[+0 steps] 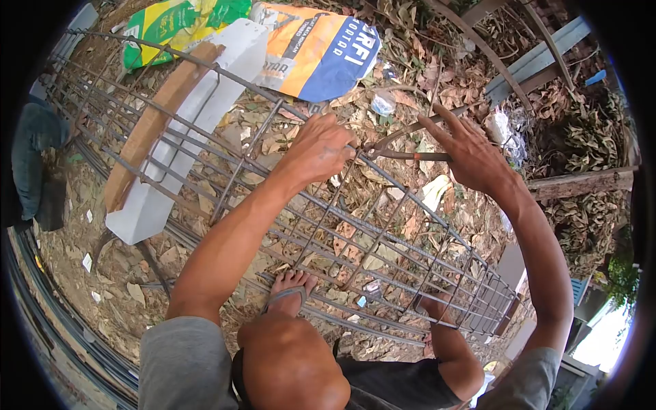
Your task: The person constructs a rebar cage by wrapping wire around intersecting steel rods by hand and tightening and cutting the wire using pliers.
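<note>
A long rebar cage [383, 236] of steel bars and square stirrups stretches diagonally in front of me. My left hand [320, 149] is closed over its upper bar, next to a stirrup joint; its fingertips are partly hidden. My right hand [471, 147] holds a pair of pincers [403, 142] by the spread handles, with some fingers stretched along them. The pincers' jaws are at the joint, close to my left fingertips. Any tie wire there is too small to make out.
A white beam [157, 184] with a wooden plank [160, 123] supports the cage at left. Cement bags [321, 51] lie behind. Another person's trouser leg [31, 154] shows at far left. Loose bars [61, 328] lie lower left; leaves cover the ground. My sandalled foot [290, 290] is beside the cage.
</note>
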The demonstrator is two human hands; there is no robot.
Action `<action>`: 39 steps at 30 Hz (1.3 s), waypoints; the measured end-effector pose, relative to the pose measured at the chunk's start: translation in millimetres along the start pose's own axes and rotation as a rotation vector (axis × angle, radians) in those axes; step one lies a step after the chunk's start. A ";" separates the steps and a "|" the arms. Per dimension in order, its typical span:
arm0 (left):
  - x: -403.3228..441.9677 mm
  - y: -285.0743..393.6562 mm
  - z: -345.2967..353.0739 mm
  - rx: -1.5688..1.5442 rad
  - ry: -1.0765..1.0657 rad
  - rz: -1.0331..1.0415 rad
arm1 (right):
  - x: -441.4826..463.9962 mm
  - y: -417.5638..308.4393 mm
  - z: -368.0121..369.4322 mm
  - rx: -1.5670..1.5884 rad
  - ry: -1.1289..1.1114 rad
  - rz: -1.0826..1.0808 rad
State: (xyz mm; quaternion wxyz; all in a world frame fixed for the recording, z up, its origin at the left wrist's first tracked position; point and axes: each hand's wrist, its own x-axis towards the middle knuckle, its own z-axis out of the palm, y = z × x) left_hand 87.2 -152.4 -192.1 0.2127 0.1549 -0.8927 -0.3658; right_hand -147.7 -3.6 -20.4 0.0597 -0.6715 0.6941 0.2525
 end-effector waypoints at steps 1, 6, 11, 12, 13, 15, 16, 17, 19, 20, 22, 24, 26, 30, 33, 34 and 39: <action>-0.1 0.0 0.2 0.000 0.011 0.004 | 0.8 0.6 1.2 0.028 -0.014 0.005; 1.3 2.4 -1.0 -0.020 0.001 -0.019 | 4.3 2.2 -1.8 0.124 -0.123 0.054; 2.3 1.5 -1.8 -0.006 -0.028 -0.003 | 4.1 -2.7 -9.0 0.130 -0.256 0.048; 1.9 2.9 -2.2 -0.008 -0.028 -0.014 | 3.6 -3.8 -9.3 0.143 -0.256 0.051; 2.0 4.3 -3.0 -0.009 -0.027 -0.023 | 3.1 -4.5 -9.7 0.155 -0.254 0.055; 1.9 4.1 -2.4 -0.008 -0.020 -0.027 | 3.4 -9.6 -15.7 0.163 -0.261 0.064; 1.8 2.6 -1.3 -0.007 -0.015 -0.022 | 2.9 -13.5 -20.9 0.160 -0.271 0.069; 1.6 2.5 -1.5 -0.005 -0.010 -0.018 | 2.1 -16.5 -25.5 0.156 -0.281 0.074; 1.5 2.9 -1.4 -0.006 -0.017 -0.032 | 0.4 -18.2 -29.5 0.087 -0.272 0.041; 1.4 3.7 -1.7 -0.008 -0.021 -0.038 | 0.9 -17.8 -30.5 0.071 -0.268 0.019; 1.1 3.5 -2.2 -0.007 -0.016 -0.021 | 5.1 -13.6 -32.0 0.057 -0.261 -0.032; 1.7 3.2 -2.1 0.000 -0.017 -0.018 | 11.9 -6.0 -30.6 0.060 -0.252 -0.073; 2.1 3.0 -1.8 0.011 -0.028 -0.032 | 18.3 -4.6 -30.8 0.064 -0.244 -0.099; 2.6 4.3 -3.1 0.017 -0.018 -0.031 | 28.1 -9.2 -43.5 -0.125 -0.191 -0.118; 3.5 4.5 -3.8 0.019 -0.048 -0.033 | 28.9 -0.3 -30.3 -0.322 0.199 -0.324; 2.9 3.7 -3.0 0.017 -0.027 -0.017 | 29.7 2.8 -28.1 -0.333 0.187 -0.319; 3.1 6.5 -7.5 0.044 -0.062 -0.018 | 35.8 9.5 -27.6 -0.340 0.171 -0.364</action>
